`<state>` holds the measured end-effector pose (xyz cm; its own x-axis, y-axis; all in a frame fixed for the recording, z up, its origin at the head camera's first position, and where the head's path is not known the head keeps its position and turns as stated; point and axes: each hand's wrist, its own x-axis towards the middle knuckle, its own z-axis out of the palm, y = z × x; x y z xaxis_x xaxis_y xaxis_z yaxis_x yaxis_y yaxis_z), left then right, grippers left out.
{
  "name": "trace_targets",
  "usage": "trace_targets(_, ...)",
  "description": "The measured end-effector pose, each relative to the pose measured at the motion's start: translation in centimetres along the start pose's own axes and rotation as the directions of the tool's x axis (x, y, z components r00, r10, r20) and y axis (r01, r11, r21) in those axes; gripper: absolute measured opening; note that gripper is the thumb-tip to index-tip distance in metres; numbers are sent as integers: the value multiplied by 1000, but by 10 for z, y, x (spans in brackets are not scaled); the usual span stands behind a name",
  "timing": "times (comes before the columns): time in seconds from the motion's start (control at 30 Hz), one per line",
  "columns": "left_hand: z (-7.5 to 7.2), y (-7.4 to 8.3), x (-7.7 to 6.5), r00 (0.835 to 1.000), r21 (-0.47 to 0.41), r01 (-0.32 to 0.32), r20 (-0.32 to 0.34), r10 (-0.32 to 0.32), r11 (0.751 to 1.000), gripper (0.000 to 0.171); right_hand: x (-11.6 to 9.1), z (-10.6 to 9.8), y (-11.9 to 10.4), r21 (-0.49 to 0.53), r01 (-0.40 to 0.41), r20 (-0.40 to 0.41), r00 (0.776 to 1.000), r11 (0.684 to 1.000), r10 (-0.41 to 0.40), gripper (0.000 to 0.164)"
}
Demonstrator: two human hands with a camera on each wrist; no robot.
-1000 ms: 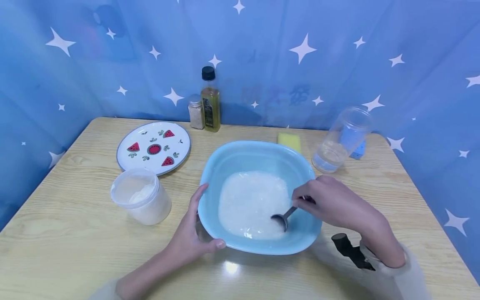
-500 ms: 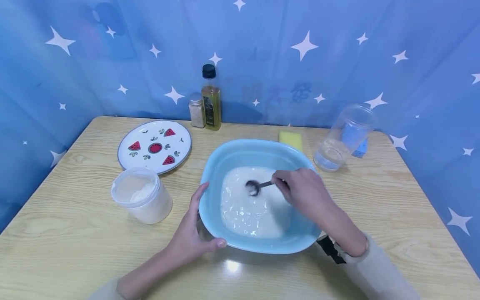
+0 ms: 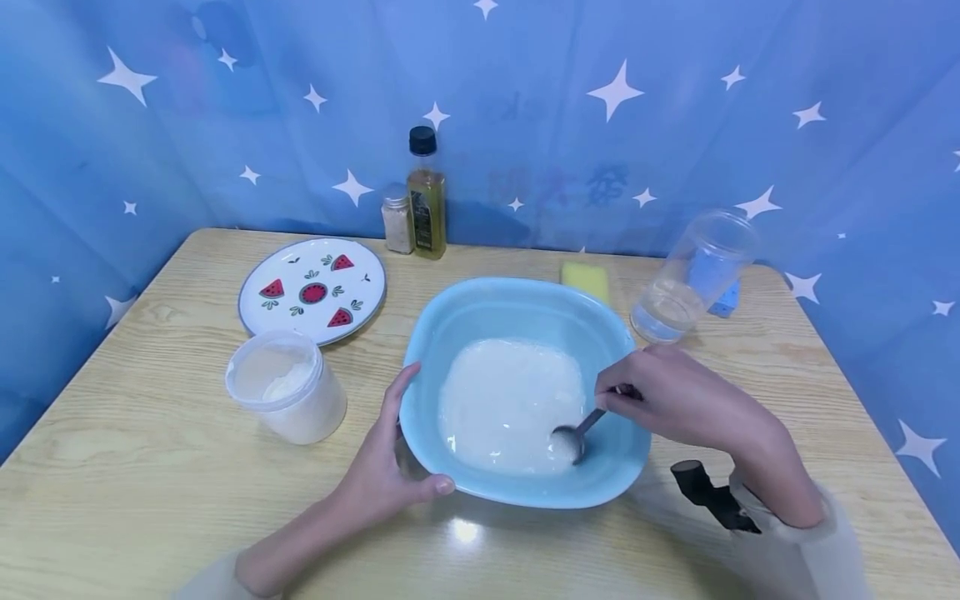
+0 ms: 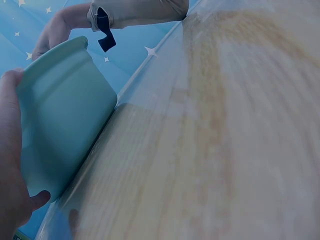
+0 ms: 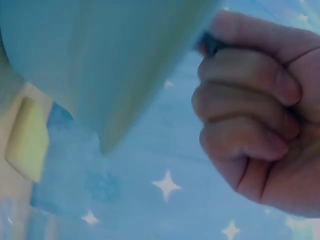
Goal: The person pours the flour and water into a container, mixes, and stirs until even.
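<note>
A light blue plastic basin [image 3: 525, 492] holds a white, wet mixture [image 3: 510, 400]. My left hand [image 3: 378, 467] grips its near left corner, thumb over the front rim and fingers along the left side; in the left wrist view the basin wall [image 4: 65, 120] lies against that hand [image 4: 12, 150]. Over the basin's right side my right hand [image 3: 667, 396] pinches the handle of a dark spoon [image 3: 592, 418]. The spoon's bowl dips into the mixture's right edge. In the right wrist view the right hand's [image 5: 245, 100] fingers are curled, and only a dark bit of handle shows.
A tub of white powder [image 3: 300, 412] stands left, before a watermelon-patterned plate [image 3: 352, 275]. Behind are a shaker jar [image 3: 397, 225] and an oil bottle [image 3: 429, 217]. A yellow sponge [image 3: 587, 279], a clear cup with water [image 3: 675, 300] and a blue sponge [image 3: 726, 298] are back right.
My right hand swung the spoon to the mixture's upper middle half a second ago, then back to the lower right. The left hand keeps its hold on the basin.
</note>
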<state>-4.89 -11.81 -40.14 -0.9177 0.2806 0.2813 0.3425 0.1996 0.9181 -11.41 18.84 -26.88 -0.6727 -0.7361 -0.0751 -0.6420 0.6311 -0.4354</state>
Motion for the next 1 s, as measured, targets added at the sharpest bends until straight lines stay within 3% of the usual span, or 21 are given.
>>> trace_targets(0.13,-2,1,0,1000,7,-5,-2,5,1000,115,18,15,-2,95,75,17,997,993,-77,21)
trace_targets(0.2,-2,2,0,1000,14,-12,-10,12,1000,115,28,27,-6,84,75,-48,996,994,-72,16)
trace_targets(0.3,-2,2,-1,1000,12,-2,-13,2,1000,116,39,47,-12,35,31,-186,982,999,-24,10)
trace_targets(0.4,0,2,-1,1000,13,24,-8,-24,1000,117,47,58,-15,-30,-32,-314,949,999,21,14)
trace_targets(0.57,1,3,-1,999,39,32,-16,-31,999,117,57,47,-10,-210,-148,-408,912,966,51,35)
trace_targets(0.7,2,5,-3,998,54,54,-16,-53,997,117,48,25,-4,-319,-271,-350,924,908,153,36)
trace_targets(0.8,4,6,-3,998,73,57,-25,-56,996,117,34,8,-7,-351,-290,-262,943,890,204,38)
trace_targets(0.9,4,6,-3,998,93,47,-48,-43,995,114,23,-4,-15,-362,-225,-164,971,905,175,41)
trace_targets(1.0,4,5,-3,997,113,33,-67,-26,993,112,19,-11,-24,-321,-99,-21,995,942,98,42)
